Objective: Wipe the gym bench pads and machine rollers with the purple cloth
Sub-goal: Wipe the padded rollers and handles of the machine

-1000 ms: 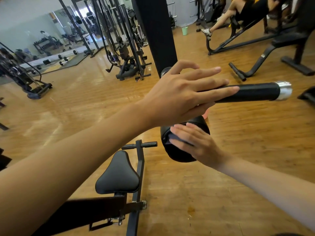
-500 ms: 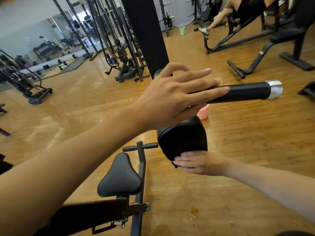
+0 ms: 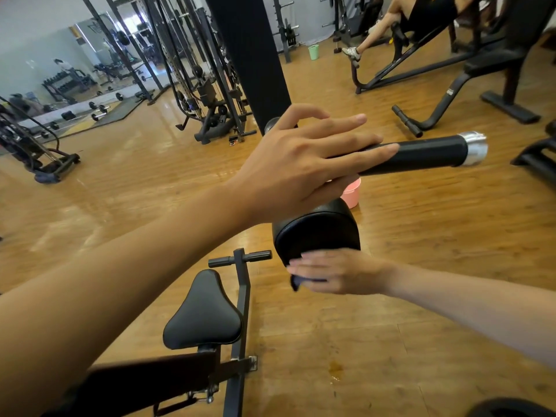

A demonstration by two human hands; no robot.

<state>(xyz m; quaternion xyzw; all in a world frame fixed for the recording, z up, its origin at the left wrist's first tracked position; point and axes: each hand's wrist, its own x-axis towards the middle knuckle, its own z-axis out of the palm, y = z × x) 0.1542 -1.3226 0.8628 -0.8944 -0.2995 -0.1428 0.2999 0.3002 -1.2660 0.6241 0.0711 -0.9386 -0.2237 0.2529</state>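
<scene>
In the head view, the person's left hand is lying along the black handlebar of the machine with its fingers stretched out nearly straight. It is steadying the bar rather than wrapping it, and the forefinger is lifting clear. At about 5 o'clock from that hand, the padded black roller is hanging below the bar. The right hand is pressing flat, straight fingers against the roller's lower edge. The purple cloth is lying under those fingers, with only a dark corner poking out at 7 o'clock of the hand. The hand is blurred, so it cannot be told whether the thumb is pinching the cloth. The cloth is looking thin, limp and light, so it is probably best spread under the palm, where it would not bunch. The roller is looking firm, with smooth vinyl skin, and it may turn on its axle, so bracing the bar makes sense. The black seat pad is sitting at 7 o'clock from the roller, and a pink bucket is peeking out at its 1 o'clock.
</scene>
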